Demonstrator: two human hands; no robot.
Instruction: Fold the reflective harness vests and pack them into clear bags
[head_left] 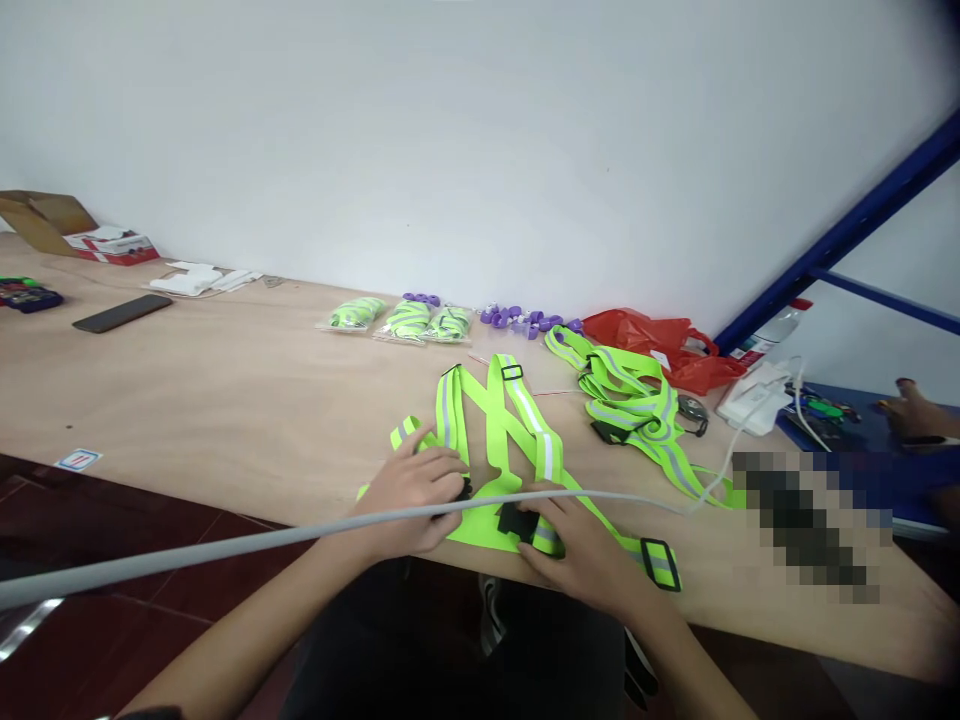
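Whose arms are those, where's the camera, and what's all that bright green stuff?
There's no machine here, just a person's two bare hands. The camera sits on their head, looking forward and down. On the pale wooden table lies a bright green strap harness with silvery stripes. The left hand is on its straps, with something dark partly hidden under the fingers. The right hand touches a black plastic buckle. Farther back are three clear plastic bags of green straps and a crumpled red plastic bag. A long pale grey cable crosses the view.
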